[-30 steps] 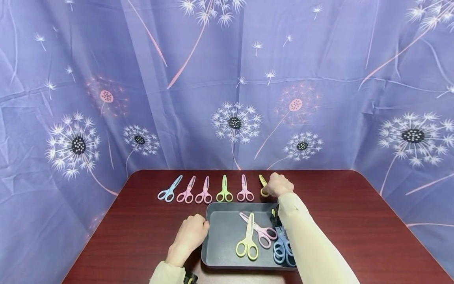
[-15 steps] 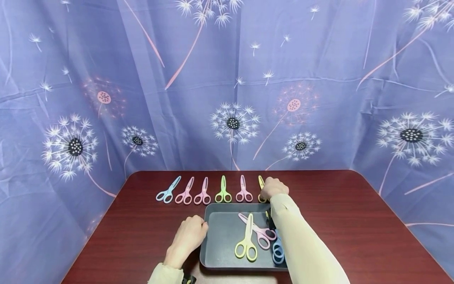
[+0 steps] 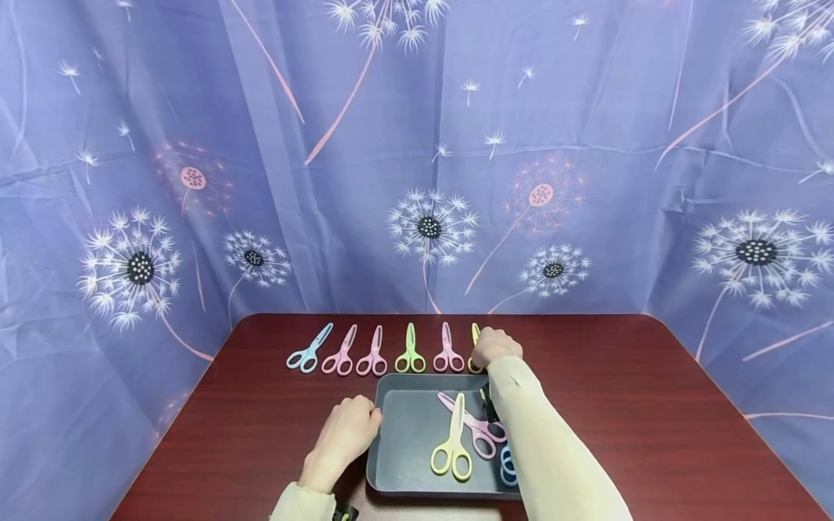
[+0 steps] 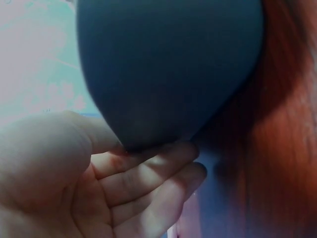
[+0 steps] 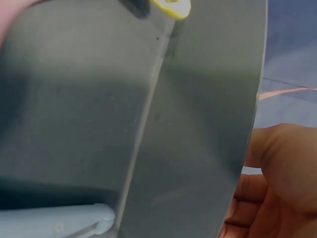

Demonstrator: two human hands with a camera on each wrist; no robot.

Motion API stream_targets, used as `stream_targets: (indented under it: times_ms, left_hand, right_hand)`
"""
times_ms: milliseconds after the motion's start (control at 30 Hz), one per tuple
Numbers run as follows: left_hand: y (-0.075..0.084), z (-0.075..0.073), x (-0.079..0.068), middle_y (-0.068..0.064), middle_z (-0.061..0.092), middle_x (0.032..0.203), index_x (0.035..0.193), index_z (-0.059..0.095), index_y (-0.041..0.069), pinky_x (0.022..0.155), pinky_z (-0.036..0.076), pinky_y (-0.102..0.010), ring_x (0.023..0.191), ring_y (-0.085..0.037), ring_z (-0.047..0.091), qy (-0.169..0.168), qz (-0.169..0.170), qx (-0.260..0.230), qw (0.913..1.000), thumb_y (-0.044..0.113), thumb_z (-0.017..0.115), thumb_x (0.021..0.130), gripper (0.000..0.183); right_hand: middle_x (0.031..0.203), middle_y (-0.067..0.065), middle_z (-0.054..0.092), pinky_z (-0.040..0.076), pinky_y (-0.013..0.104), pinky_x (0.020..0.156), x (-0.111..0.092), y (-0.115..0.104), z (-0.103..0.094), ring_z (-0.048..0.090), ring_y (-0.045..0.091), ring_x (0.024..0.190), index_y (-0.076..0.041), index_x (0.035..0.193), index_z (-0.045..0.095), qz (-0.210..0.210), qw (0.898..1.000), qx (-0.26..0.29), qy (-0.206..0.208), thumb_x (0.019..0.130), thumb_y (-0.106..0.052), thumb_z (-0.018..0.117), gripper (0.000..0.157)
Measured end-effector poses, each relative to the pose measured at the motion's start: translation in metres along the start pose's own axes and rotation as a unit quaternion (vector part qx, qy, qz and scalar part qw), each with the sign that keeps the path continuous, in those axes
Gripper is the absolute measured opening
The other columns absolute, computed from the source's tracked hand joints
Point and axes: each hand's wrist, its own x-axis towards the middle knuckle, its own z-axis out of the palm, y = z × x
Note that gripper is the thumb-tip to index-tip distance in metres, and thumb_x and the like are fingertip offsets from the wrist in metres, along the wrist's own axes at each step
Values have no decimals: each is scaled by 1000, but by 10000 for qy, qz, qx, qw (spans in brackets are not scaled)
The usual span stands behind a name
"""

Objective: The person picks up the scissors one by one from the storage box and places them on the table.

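My left hand (image 3: pixel 345 433) grips the left side of a dark grey tray (image 3: pixel 405 434). In the left wrist view its thumb and fingers close on the tray's edge. Beyond the tray's far rim, my right hand (image 3: pixel 497 347) pinches a pair of yellow scissors (image 3: pixel 475 365) at the right end of a row; part of the handle is hidden. The tray's wall covers some of this hand in the right wrist view. Inside the tray lie pale yellow scissors (image 3: pixel 452 445) across pink scissors (image 3: pixel 482 434). Blue scissors (image 3: pixel 508 467) there are partly hidden by my right sleeve.
To the left, the row continues with light blue scissors (image 3: pixel 311 351), several pink ones, including a pair (image 3: pixel 447 351) nearest the yellow, and green scissors (image 3: pixel 410 351). All lie on a dark red table (image 3: pixel 651 405). A blue dandelion-print curtain (image 3: pixel 358 239) hangs behind it.
My right hand has shifted left, and the yellow scissors have moved left and turned straighter with it. The right sleeve covers more of the blue scissors. My left hand keeps its place on the tray.
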Motion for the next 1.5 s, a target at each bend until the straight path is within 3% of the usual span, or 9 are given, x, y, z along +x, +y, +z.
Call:
stream_targets:
  times_ms: [267, 667, 933, 1200, 1500]
  left_hand:
    - [1, 0, 0, 3, 43, 50, 55, 50, 15, 49, 38, -34, 48, -16, 45, -54, 53, 17, 10000, 11, 58, 89, 35]
    - [2, 0, -1, 3, 43, 50, 55, 50, 15, 49, 38, -34, 48, -17, 45, -60, 9, 17, 10000, 12, 58, 89, 35]
    - [1, -2, 0, 3, 43, 50, 55, 50, 15, 48, 38, -33, 47, -16, 44, 11, 63, 21, 10000, 12, 58, 90, 35]
    - [-1, 0, 0, 2, 45, 51, 57, 53, 15, 50, 39, -34, 48, -17, 45, -49, -1, 25, 10000, 12, 58, 90, 33]
    - [-1, 1, 2, 3, 44, 49, 55, 51, 15, 49, 38, -33, 47, -16, 44, -17, 71, 4, 10000, 11, 58, 90, 36]
  right_hand:
    - [87, 15, 61, 48, 43, 63, -2, 1, 2, 58, 29, 77, -6, 85, 64, 139, 9997, 195, 43, 75, -15, 74, 17]
    - [91, 18, 64, 49, 44, 61, -5, 0, 0, 60, 31, 76, -1, 91, 65, -169, 9992, 151, 315, 75, -10, 75, 21]
    - [109, 23, 65, 52, 51, 69, -9, -5, -22, 64, 40, 96, 0, 102, 68, -378, 9982, -49, 461, 76, -9, 71, 28]
    - [114, 21, 65, 49, 54, 69, -8, -5, -47, 63, 40, 101, -4, 105, 68, -545, 9960, -638, 306, 83, -24, 66, 30]
    - [119, 22, 63, 48, 57, 74, -10, -2, -66, 60, 44, 105, -3, 114, 67, -712, 9931, -872, 329, 86, -34, 66, 41]
